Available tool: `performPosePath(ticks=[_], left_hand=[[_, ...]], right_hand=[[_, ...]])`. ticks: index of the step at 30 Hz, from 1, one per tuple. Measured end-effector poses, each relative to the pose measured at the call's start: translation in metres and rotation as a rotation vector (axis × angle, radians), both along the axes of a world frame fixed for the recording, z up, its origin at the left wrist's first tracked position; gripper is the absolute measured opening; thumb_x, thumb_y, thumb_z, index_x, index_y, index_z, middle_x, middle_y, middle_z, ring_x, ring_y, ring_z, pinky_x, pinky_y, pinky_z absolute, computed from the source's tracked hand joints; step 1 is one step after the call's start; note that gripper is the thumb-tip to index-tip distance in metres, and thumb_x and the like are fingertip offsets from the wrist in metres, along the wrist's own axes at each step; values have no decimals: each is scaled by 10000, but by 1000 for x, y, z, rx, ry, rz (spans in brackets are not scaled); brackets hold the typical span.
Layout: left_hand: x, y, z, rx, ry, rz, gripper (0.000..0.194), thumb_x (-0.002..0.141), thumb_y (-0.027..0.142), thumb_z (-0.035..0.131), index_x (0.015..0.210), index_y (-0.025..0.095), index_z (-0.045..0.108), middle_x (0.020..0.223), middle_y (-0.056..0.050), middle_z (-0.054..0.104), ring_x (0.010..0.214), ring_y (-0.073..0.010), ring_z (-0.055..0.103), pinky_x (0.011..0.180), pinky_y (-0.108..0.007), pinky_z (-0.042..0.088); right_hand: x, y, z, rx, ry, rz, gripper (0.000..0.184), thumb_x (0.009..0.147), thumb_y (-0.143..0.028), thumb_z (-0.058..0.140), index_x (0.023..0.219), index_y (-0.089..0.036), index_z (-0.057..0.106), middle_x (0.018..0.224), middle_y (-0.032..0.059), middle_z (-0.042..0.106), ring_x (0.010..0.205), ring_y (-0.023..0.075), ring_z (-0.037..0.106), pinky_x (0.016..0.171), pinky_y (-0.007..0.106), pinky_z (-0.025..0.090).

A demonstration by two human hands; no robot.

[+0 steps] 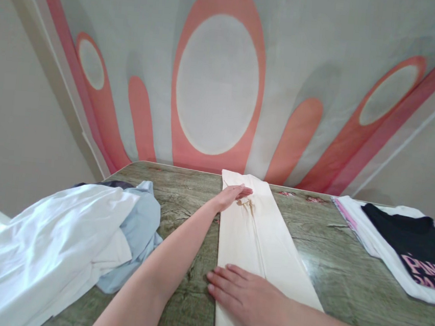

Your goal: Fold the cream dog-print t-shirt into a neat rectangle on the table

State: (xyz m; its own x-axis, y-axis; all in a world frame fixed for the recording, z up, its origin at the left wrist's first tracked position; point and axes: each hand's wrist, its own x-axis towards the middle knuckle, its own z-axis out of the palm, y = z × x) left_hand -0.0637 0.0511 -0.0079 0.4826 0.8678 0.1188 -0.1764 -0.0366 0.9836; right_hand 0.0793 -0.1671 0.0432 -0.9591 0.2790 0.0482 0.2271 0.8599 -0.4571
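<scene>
A long cream-coloured garment [279, 240], folded into a narrow strip, lies lengthwise on the wood-grain table [189, 293]. It has a brown-gold printed or stitched mark near its far end; its exact kind I cannot make out. My left hand [233, 196] rests flat on the strip's far part, beside that mark, fingers stretched toward the right. Closer to me, my right hand [252, 299] lies palm down across the strip, its fingers extended and reaching past the left edge. Neither hand grips the cloth.
To the left is a loose heap with a white cloth [60, 235], a light blue cloth [142, 222] and something dark behind. On the right lies a stack of folded shirts, a black printed shirt [413, 243] on top. A patterned backdrop [217, 81] hangs behind the table.
</scene>
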Motion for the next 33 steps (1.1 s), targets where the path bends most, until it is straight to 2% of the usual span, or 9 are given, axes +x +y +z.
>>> performPosePath(ticks=[4,8,10,14,17,21,23,28,33], left_hand=[[1,-3,2,2,51,39,507,812,528,502,1001,76,633,1124,-158,605,1076,-229,547,966,-366,365],[2,-11,8,48,140,66,488,833,513,467,1008,89,635,1127,-151,605,1077,-225,544,923,-344,391],[3,-16,10,93,221,81,464,850,490,446,1009,98,637,1132,-142,603,1069,-223,545,897,-338,405],[6,-20,11,203,361,101,452,897,426,360,1032,82,621,1130,-141,602,1050,-206,551,896,-332,407],[7,-23,11,385,548,152,442,915,384,311,1080,90,598,1175,-136,575,1111,-201,509,961,-336,362],[4,-29,10,801,903,220,407,901,379,355,1237,193,490,1389,-71,366,1320,-216,223,1076,-403,161],[4,-33,9,885,1045,184,428,908,398,326,1282,220,434,1411,-60,330,1334,-224,179,1073,-440,139],[10,-43,7,843,1247,217,499,903,482,248,1309,225,383,1409,-63,332,1319,-237,216,1057,-480,154],[29,-66,6,669,1344,384,558,887,526,179,1349,248,321,1436,-47,280,1329,-267,170,1030,-578,101]], right_hand=[[-7,-23,-28,42,78,83,485,945,-282,298,1412,-271,172,1397,14,307,1295,162,289,1086,343,243],[-8,-17,-32,-29,102,154,489,949,-342,252,1417,-312,113,1393,-36,326,1279,113,314,1065,253,273],[-4,-1,-16,-52,81,73,513,939,-388,270,1420,-276,132,1428,3,265,1305,137,262,1083,287,236],[5,36,6,-26,-19,-287,637,898,-501,301,1420,-160,167,1467,95,159,1346,222,135,1103,426,149],[6,47,-8,46,-81,-416,672,881,-544,292,1413,-145,193,1466,120,149,1347,260,117,1095,487,122],[4,40,-30,109,-87,-485,641,888,-540,273,1418,-195,174,1469,96,149,1344,266,129,1087,510,140],[4,35,-33,130,-89,-508,637,888,-539,272,1419,-201,172,1469,96,144,1343,274,129,1080,517,155],[13,33,-35,162,-76,-482,648,880,-534,313,1418,-203,167,1463,103,147,1336,286,153,1073,525,155],[46,32,-27,172,-67,-362,632,873,-501,374,1411,-237,172,1451,65,178,1329,259,189,1088,470,162]])
